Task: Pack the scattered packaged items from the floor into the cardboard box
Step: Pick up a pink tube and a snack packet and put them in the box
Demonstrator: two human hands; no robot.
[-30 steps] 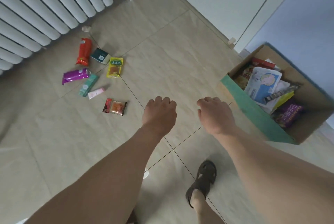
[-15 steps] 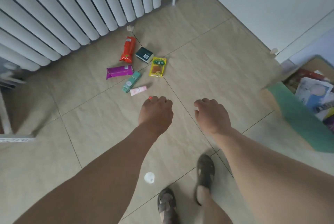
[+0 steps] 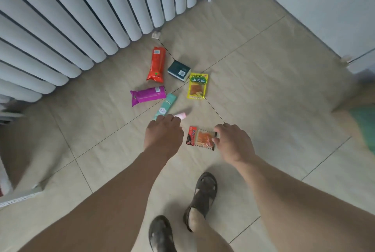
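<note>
Both arms reach down over the tiled floor. Left hand: fingers curled under, nothing seen in it, though the fingertips are hidden; a pink tube pokes out just beyond its knuckles, contact not clear. Right hand: fingers loosely bent, tips at the near edge of a small red-and-orange sachet lying between the two hands; it looks about to pinch it, not yet lifted.

The box shows only as a blurred green strip well off to the right of the right hand; contents not visible.

Count on the floor, seven packets, one of each:
- red-and-orange sachet
- pink tube
- mint-green stick pack
- purple bar
- orange-red bar
- dark green box-shaped pack
- yellow snack pouch

All lie beyond the hands, toward the radiator. Judging from this, all seven remain to pack.
</note>
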